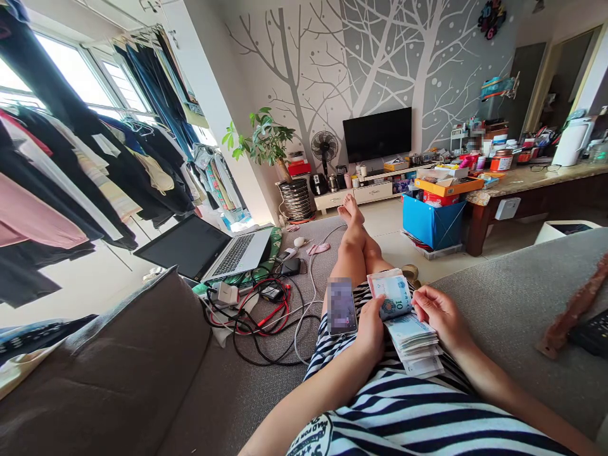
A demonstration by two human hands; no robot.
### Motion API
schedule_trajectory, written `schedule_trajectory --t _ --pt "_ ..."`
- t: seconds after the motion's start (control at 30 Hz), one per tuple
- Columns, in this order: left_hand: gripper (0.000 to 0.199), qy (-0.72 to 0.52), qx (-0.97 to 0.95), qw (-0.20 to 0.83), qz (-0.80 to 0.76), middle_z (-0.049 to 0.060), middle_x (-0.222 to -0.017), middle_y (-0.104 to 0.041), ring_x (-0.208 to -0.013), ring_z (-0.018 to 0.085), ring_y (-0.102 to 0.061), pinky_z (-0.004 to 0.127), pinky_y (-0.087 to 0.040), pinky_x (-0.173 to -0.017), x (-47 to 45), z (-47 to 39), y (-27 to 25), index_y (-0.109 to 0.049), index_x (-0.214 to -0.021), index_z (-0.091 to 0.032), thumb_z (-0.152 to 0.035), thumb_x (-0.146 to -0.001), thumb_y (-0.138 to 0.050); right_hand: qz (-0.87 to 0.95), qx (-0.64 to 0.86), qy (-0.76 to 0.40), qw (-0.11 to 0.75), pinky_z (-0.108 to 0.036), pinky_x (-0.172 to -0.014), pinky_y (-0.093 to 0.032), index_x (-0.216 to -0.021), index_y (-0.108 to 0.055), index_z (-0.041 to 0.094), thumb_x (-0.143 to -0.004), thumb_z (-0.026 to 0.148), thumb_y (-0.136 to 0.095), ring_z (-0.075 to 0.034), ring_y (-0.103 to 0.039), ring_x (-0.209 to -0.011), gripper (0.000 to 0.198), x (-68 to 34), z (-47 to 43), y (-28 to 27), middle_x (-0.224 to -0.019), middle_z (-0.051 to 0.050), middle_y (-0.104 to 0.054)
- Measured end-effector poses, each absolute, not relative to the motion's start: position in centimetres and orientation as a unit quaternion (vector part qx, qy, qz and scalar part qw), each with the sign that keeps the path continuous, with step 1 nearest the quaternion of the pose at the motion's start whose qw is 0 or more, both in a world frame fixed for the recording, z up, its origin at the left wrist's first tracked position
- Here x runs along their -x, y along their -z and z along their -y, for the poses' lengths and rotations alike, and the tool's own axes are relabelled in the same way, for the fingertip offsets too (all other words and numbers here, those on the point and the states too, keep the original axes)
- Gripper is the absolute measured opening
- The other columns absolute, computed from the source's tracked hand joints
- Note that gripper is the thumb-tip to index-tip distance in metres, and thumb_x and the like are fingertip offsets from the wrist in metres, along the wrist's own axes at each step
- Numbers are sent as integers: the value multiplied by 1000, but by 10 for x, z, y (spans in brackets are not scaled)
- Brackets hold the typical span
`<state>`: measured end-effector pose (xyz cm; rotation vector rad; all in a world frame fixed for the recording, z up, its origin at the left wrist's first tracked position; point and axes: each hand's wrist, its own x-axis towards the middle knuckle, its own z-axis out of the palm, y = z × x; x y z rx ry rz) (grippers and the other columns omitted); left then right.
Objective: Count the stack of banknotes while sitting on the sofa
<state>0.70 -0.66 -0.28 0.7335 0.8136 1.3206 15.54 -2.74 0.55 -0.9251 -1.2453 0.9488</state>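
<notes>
My left hand point(371, 323) is closed around the left side of a folded wad of banknotes point(398, 292), whose face shows the number 10. At the right edge of the wad my right hand point(436, 310) is closed, thumb and forefinger pinched at the notes' edge. Below the held notes, a thick fanned stack of banknotes point(415, 342) lies on the striped cloth over my lap, partly covered by the wad. Beside my left hand a phone point(342, 307) rests on my thigh, its screen blurred.
An open laptop point(237, 253) sits to the left on the sofa point(270, 396). Tangled cables point(280, 316) and chargers lie between it and my legs. A blue box point(432, 221) stands by the cluttered table point(532, 177) on the right.
</notes>
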Motion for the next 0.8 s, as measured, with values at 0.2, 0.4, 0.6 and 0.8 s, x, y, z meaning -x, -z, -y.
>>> schedule_trajectory --t 0.2,0.4,0.6,0.8 --pt "28 -575 -331 670 -333 8 -80 -77 -85 30 -71 40 -53 -85 -6 10 -3 -77 -81 -16 -40 -67 -77 515 447 -396 614 -27 -52 -35 -69 -58 22 -73 74 -76 -14 -45 -52 56 -156 19 0 -57 4 -51" --pt "29 -566 -325 684 -325 8 -80 -77 -88 30 -72 40 -53 -85 -7 12 -6 -77 -84 -16 -35 -63 -80 532 463 -378 599 -27 -52 -35 -69 -56 23 -76 76 -71 -15 -45 -55 56 -157 14 5 -60 3 -51" --pt "31 -562 -326 685 -328 8 -78 -76 -86 29 -71 40 -53 -84 -7 11 -5 -77 -84 -16 -35 -61 -83 558 475 -337 591 -28 -50 -33 -63 -55 23 -78 80 -65 -15 -41 -54 60 -159 12 7 -56 3 -46" --pt "34 -578 -318 668 -344 9 -79 -76 -79 25 -69 37 -53 -79 -7 6 1 -76 -83 -14 -42 -65 -81 547 460 -358 601 -26 -48 -32 -64 -54 23 -78 79 -66 -15 -41 -54 59 -158 18 0 -57 3 -46"
